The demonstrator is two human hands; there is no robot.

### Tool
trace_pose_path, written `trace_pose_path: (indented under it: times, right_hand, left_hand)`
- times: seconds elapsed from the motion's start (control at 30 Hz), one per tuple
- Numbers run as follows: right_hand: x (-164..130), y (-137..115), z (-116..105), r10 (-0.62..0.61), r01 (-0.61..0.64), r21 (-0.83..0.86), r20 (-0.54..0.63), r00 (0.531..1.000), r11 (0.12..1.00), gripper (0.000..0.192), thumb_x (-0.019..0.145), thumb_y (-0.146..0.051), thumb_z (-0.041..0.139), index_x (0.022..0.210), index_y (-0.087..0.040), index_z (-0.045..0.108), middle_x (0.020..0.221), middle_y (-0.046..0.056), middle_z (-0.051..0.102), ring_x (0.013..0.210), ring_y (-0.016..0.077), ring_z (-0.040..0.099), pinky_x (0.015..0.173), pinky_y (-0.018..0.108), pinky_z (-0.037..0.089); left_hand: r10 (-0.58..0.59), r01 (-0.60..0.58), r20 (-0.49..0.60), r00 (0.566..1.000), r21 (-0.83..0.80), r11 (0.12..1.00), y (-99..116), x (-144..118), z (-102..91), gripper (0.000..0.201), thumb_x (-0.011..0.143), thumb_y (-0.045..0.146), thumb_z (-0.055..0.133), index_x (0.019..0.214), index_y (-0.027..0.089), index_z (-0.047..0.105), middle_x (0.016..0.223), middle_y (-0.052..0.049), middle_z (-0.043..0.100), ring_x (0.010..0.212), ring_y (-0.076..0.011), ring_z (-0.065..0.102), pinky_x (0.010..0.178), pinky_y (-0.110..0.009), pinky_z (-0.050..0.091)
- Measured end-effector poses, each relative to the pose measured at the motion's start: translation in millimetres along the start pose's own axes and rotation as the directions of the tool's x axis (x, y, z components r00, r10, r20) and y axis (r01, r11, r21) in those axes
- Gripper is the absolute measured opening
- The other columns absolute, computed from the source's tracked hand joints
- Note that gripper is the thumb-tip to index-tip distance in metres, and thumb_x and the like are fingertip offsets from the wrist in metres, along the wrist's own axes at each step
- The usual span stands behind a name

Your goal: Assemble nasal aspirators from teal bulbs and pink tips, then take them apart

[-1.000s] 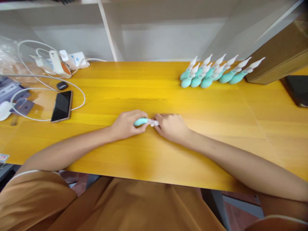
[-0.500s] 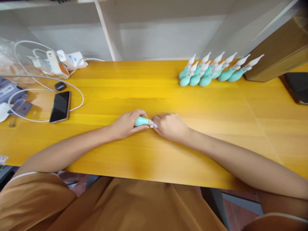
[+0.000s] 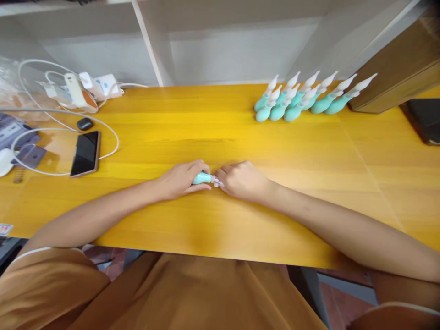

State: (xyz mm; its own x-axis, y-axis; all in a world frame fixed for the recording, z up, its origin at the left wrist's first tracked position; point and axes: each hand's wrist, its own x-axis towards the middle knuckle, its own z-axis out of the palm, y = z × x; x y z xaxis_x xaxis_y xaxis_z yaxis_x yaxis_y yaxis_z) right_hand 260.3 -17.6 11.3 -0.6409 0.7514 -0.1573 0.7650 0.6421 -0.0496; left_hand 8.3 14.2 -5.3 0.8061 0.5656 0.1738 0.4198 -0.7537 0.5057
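My left hand [image 3: 180, 179] grips the teal bulb [image 3: 201, 178] of a small squeeze device lying on the yellow wooden table [image 3: 220, 137]. Its clear nozzle end [image 3: 216, 181] points right and goes into the fingers of my right hand [image 3: 242, 180], which pinches it. Both hands rest on the table near its middle, touching each other around the device. A group of several finished teal bulbs with white pointed tips [image 3: 305, 98] stands at the back right.
A dark phone [image 3: 85, 153] with a white cable, a small black object [image 3: 84, 123], a charger and power strip [image 3: 84, 89] and a plastic bag crowd the left side. A brown box [image 3: 395, 68] and a dark device [image 3: 424, 119] stand at the right. White shelving runs behind.
My hands have closed in on the device, so less of the teal bulb and nozzle shows. The view has drifted slightly.
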Motion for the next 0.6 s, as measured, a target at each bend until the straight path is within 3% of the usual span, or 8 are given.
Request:
trace_pose_path:
  times: [0.37,0.6]
  right_hand:
    - [-1.7,-0.6,2.3,-0.088,0.087,-0.065,-0.021,0.996,0.994,0.036,0.115,-0.026,0.045,0.108,-0.009,0.076,0.097,0.016,0.079,0.071,0.0202,0.061,0.062,0.036,0.013]
    - [-1.7,-3.3,3.5,-0.05,0.047,-0.049,-0.056,0.997,0.998,0.037,0.114,-0.026,0.044,0.108,-0.009,0.076,0.098,0.017,0.079,0.072,0.021,0.061,0.062,0.035,0.015]
  left_hand:
    - [0.055,-0.054,0.033,0.998,-0.037,0.998,2.2,0.8,-2.3,0.029,0.111,0.048,0.062,0.121,0.02,0.062,0.107,-0.008,0.07,0.089,-0.0202,0.069,0.08,-0.03,0.05]
    - [0.071,-0.07,0.028,0.997,-0.029,0.997,1.7,0.8,-2.6,0.029,0.11,0.047,0.064,0.12,0.02,0.063,0.107,-0.007,0.07,0.091,-0.0199,0.069,0.081,-0.029,0.05]
